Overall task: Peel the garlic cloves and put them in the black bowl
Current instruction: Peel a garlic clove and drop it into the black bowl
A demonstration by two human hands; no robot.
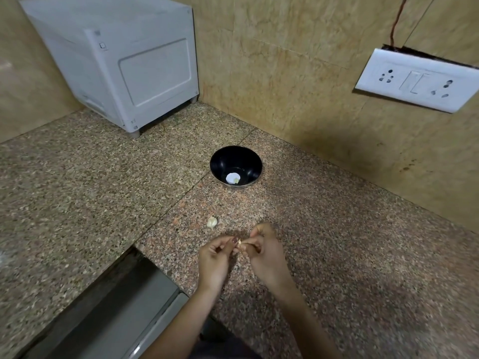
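Observation:
A small garlic clove (241, 244) is pinched between my two hands just above the speckled granite counter. My left hand (215, 260) and my right hand (267, 255) both have curled fingers meeting at the clove, which is mostly hidden by fingertips. Another garlic clove (212, 222), pale and still in its skin, lies on the counter a little beyond my left hand. Farther back stands the black bowl (234, 158), with a small pale piece (236, 180) beside a bright white spot at its bottom.
A white appliance (124, 66) stands in the back left corner. A wall socket plate (417, 80) hangs at right on the tiled wall. A sunken metal channel (124, 301) cuts into the counter at lower left. The granite counter (363, 255) stretches right.

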